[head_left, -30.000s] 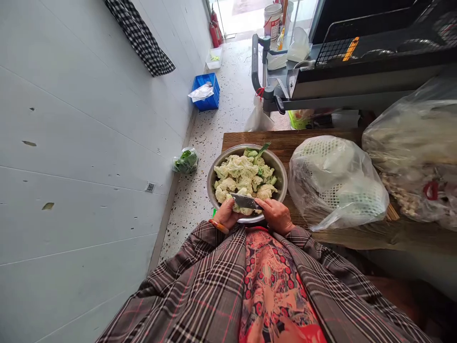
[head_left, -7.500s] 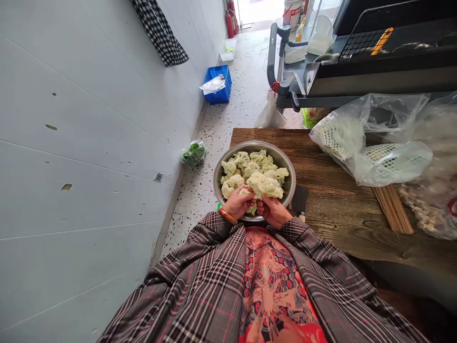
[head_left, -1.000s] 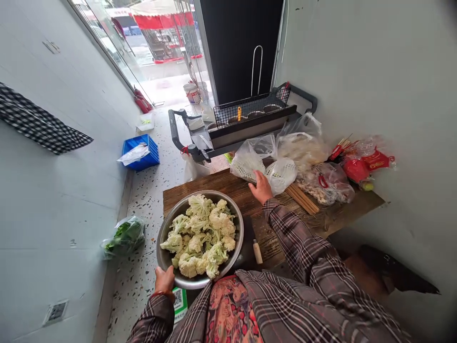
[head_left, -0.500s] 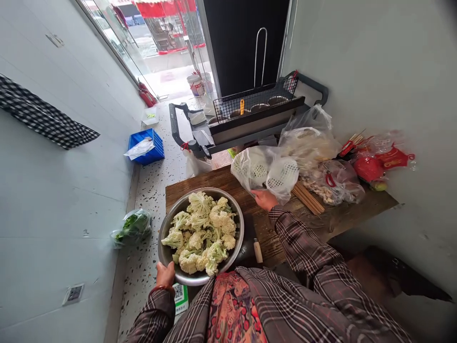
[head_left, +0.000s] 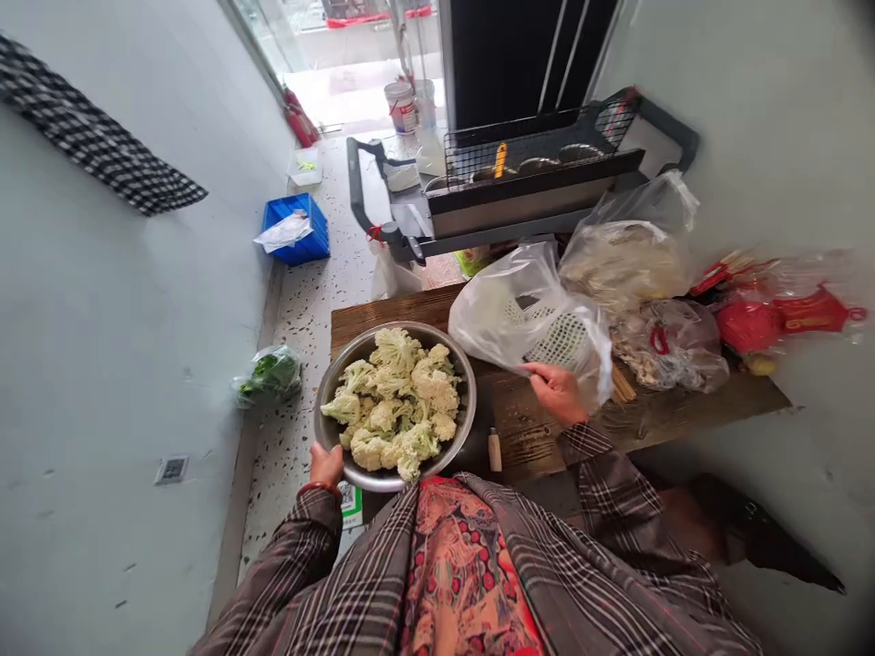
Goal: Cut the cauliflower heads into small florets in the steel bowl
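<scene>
Bowl (head_left: pixel 383 484): While the left hand (head_left: pixel 325 465) holds its rim, the metal bowl sits at the left end of the wooden tabletop (head_left: pixel 530 432), and a bit of it looks to poke out past that end.
Cauliflower (head_left: pixel 396 401): The pieces fill the bowl right up, in a bumpy heap.
Left fingers (head_left: pixel 318 456): They are bent round the near left part of the rim, but the tips are hidden, so I cannot tell how tight they squeeze.
Right fingers (head_left: pixel 540 372): The right hand (head_left: pixel 557 394) is out over the tabletop, its fingers close together, and they look to be pinching the near edge of a clear bag (head_left: pixel 477 314).
Bag: It lies just right of the bowl, with white baskets (head_left: pixel 557 339) full of holes inside (the plastic makes them hard to see).
How the bag feels: It should be light, floppy and a little slippery, and thin enough to rip; a big bunch of its edge would be a good place to grab.
How the bowl feels: It should be stiff, smooth and quite heavy when this full, so two hands on opposite sides of the rim would be best.
How the cauliflower feels: Firm and light, I think, but crumbly on top; the stalk is the part to hold.
Knife (head_left: pixel 494 450): Its pale handle shows just right of the bowl.
</scene>
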Demonstrator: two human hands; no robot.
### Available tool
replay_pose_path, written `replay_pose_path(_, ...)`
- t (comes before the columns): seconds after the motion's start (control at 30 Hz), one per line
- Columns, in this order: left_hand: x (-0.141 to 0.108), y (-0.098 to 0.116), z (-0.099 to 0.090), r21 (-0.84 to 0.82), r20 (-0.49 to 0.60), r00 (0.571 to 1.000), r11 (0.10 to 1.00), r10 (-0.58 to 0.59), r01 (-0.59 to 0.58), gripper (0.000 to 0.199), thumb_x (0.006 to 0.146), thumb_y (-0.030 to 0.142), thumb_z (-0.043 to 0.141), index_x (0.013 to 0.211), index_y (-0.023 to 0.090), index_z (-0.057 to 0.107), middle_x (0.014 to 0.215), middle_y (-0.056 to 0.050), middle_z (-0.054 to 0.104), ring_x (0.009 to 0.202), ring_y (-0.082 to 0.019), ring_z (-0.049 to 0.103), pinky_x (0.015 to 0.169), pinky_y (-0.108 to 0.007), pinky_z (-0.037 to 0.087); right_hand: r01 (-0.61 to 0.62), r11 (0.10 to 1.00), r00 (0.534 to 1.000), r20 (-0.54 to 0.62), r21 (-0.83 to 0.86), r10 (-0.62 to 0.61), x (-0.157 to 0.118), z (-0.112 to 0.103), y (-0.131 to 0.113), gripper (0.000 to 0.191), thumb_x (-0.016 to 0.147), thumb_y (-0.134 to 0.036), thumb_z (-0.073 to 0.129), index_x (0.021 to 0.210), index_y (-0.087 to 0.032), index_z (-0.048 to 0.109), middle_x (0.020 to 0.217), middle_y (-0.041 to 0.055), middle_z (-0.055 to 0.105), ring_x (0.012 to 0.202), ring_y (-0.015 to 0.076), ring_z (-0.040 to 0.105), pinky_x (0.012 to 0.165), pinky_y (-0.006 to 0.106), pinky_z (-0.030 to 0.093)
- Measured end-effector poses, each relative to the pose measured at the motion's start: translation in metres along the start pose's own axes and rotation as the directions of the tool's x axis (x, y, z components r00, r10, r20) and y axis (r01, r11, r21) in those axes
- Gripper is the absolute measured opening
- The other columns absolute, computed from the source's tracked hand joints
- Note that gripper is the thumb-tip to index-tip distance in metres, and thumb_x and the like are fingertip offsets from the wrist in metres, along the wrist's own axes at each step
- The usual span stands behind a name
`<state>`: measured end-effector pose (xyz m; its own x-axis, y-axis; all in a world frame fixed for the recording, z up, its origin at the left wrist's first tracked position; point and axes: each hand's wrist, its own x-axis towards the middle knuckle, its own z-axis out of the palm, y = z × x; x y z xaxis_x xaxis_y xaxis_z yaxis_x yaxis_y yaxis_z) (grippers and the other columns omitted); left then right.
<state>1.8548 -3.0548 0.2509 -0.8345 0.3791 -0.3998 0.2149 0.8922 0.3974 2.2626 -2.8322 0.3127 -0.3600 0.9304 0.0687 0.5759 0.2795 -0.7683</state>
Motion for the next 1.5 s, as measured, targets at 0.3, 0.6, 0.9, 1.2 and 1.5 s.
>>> replay_pose_path(0.3, 0.003, -0.018, 0.013, -0.098, 0.008, 0.996, 0.991, -0.094, 0.094, 0.039, 0.077, 0.025, 0.054, 0.113, 0.015, 0.045, 0.104, -0.016, 0.068, 0.096, -0.027, 0.066, 0.084, -0.036, 0.05, 0.134, 0.958, 0.946, -0.254, -0.255, -0.2, 0.012, -0.004, -0.001, 0.037, 0.089, -0.034, 0.051, 0.12, -0.021, 0.066, 0.108, 0.0096, 0.068, 0.1, 0.0241, 0.063, 0.091, 0.041, 0.05)
replay_pose_path(0.6, 0.003, -0.025, 0.022, -0.161, 0.013, 0.997, 0.984, -0.072, 0.073, 0.04, 0.08, 0.022, 0.05, 0.119, 0.015, 0.041, 0.113, -0.018, 0.065, 0.103, -0.028, 0.063, 0.092, -0.04, 0.047, 0.301, 0.953, 0.952, -0.043, -0.037, -0.302, -0.017, 0.064, -0.045, 0.036, 0.091, -0.03, 0.048, 0.125, -0.023, 0.058, 0.116, 0.0096, 0.059, 0.11, 0.0231, 0.056, 0.098, 0.043, 0.046)
replay_pose_path(0.9, 0.004, -0.031, 0.021, -0.172, 0.037, 0.999, 0.985, -0.03, 0.035, 0.041, 0.081, 0.022, 0.05, 0.12, 0.015, 0.04, 0.109, -0.017, 0.066, 0.097, -0.027, 0.065, 0.087, -0.039, 0.05, 0.302, 0.933, 0.936, 0.247, -0.196, -0.251, 0.005, 0.18, -0.047, 0.064, 0.08, -0.031, 0.062, 0.139, -0.017, 0.041, 0.134, 0.0163, 0.048, 0.123, 0.0297, 0.047, 0.102, 0.045, 0.041)
replay_pose_path(1.2, 0.006, -0.035, 0.019, -0.186, 0.063, 0.998, 0.982, -0.003, 0.015, 0.043, 0.082, 0.022, 0.05, 0.123, 0.014, 0.039, 0.105, -0.017, 0.067, 0.093, -0.027, 0.066, 0.086, -0.04, 0.051, -0.046, 0.969, 0.997, 0.07, 0.245, 0.03, 0.008, 0.185, -0.056, 0.049, 0.069, -0.04, 0.069, 0.112, -0.02, 0.055, 0.11, 0.0089, 0.061, 0.103, 0.0249, 0.057, 0.091, 0.04, 0.047)
replay_pose_path(1.5, 0.002, -0.028, 0.017, -0.228, 0.067, 0.998, 0.973, -0.008, 0.023, 0.051, 0.08, 0.021, 0.053, 0.128, 0.013, 0.038, 0.114, -0.019, 0.064, 0.103, -0.029, 0.064, 0.093, -0.041, 0.048, -0.655, 0.197, 0.756, 0.623, 0.73, 0.203, -0.013, 0.135, -0.095, 0.041, 0.085, -0.057, 0.045, 0.101, -0.023, 0.061, 0.077, 0.0014, 0.068, 0.064, 0.0166, 0.061, 0.06, 0.03, 0.052)
